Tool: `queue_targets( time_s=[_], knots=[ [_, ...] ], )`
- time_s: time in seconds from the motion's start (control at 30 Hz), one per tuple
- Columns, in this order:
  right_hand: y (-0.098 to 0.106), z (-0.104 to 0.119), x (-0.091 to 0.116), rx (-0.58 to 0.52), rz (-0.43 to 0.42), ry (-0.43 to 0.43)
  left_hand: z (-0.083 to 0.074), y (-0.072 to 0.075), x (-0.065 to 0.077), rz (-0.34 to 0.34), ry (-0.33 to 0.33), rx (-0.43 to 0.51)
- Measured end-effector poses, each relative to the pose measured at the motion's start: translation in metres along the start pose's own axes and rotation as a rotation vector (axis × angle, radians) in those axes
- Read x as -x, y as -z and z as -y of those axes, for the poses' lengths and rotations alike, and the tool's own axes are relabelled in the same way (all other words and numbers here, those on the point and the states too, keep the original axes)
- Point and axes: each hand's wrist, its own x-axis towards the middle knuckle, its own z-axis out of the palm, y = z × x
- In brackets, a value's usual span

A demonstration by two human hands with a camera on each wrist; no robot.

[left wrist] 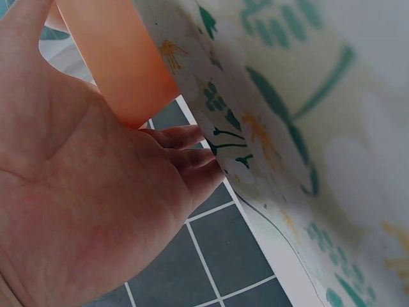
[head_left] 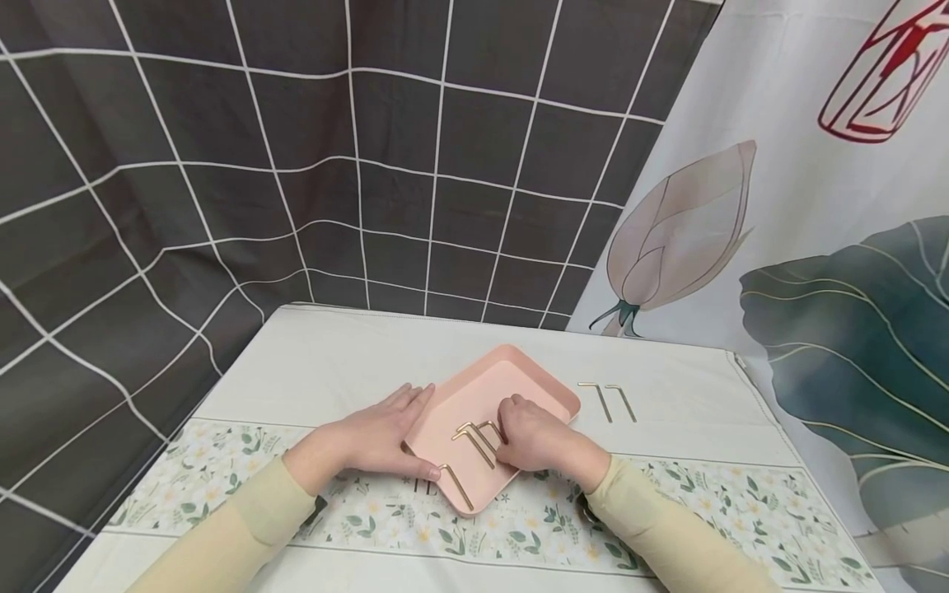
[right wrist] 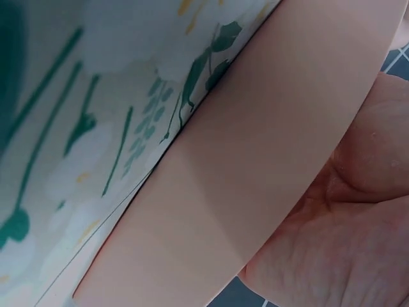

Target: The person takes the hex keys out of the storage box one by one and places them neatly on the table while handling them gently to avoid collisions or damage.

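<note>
A pink tray (head_left: 511,371) lies at an angle between the two hands, with several gold L-shaped hex keys inside. My left hand (head_left: 385,436) rests against the tray's left side, fingers extended outside it and thumb at the near rim. One hex key (head_left: 456,487) lies close to that thumb. Over the tray's right part, my right hand (head_left: 537,436) reaches in with curled fingers, pinching a hex key (head_left: 491,428); its fingertips are largely hidden. Another hex key (head_left: 478,446) lies just left of it. In the right wrist view, the tray's outer wall (right wrist: 255,134) covers the fingers.
Two more hex keys (head_left: 608,403) lie side by side on the white tablecloth (head_left: 689,403), right of the tray. A floral band (head_left: 371,527) crosses the cloth under the forearms. Dark gridded curtain (head_left: 400,189) hangs behind the table, and a printed white one (head_left: 667,247) at right.
</note>
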Motion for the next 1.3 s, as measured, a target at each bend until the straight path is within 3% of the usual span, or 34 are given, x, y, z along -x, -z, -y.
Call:
queue_targets(
  time_s=[0.67,1.3],
  knots=[
    [-0.0032,0.0075,-0.0061,0.120,-0.067,-0.046,-0.0009,0.0014,0.0015,0.007,0.007,0.005],
    [-0.0044,0.0057,-0.0085,0.113,-0.087,-0.065,-0.0029,0.0023,0.0019,0.011,0.010,0.010]
  ],
)
